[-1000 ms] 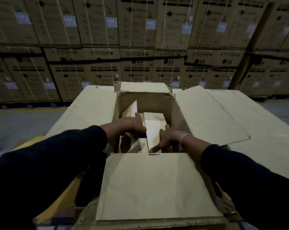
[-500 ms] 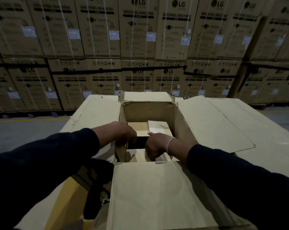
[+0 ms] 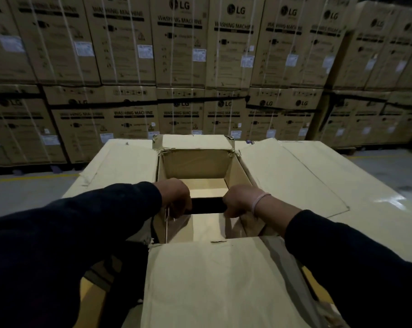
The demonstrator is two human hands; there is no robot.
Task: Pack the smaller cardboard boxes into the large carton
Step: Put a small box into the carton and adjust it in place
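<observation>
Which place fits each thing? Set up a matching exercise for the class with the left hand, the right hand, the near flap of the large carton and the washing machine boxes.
Things:
1. left hand
2. right hand
3. near flap of the large carton
4. washing machine boxes

Places:
A. stacked along the back
B. folded out towards the person
C. at the carton's right inner wall, a band on its wrist
D. at the carton's left inner wall

Pairs: 1-D, 2-C, 3-B, 4-A
</observation>
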